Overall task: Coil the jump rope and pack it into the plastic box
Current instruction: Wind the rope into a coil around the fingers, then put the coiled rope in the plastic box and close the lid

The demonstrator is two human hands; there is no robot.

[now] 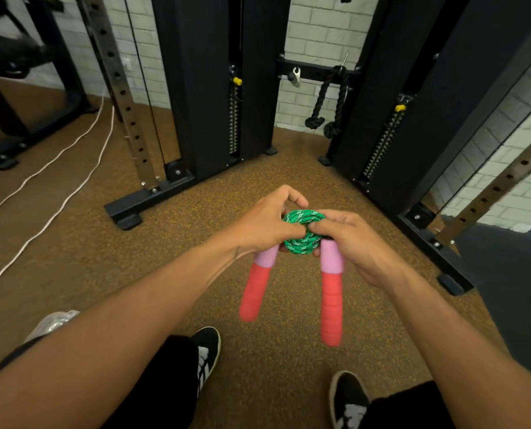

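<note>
The jump rope's green braided cord (pixel 303 243) is wound into a tight small coil, held in the air in front of me. My left hand (pixel 265 222) grips the coil from the left and my right hand (pixel 351 243) grips it from the right. Both pink-and-red handles hang down from the coil: the left handle (pixel 255 289) slants outward, the right handle (pixel 331 298) points nearly straight down. A clear plastic thing (pixel 53 323), perhaps the box, shows partly behind my left forearm at the lower left.
I stand on brown speckled rubber floor (pixel 196 243); my black shoes (pixel 207 351) are below. Black cable-machine towers (pixel 214 88) and their base bars (pixel 146 199) rise ahead and to the right. A white cord (pixel 56 193) trails over the floor at left.
</note>
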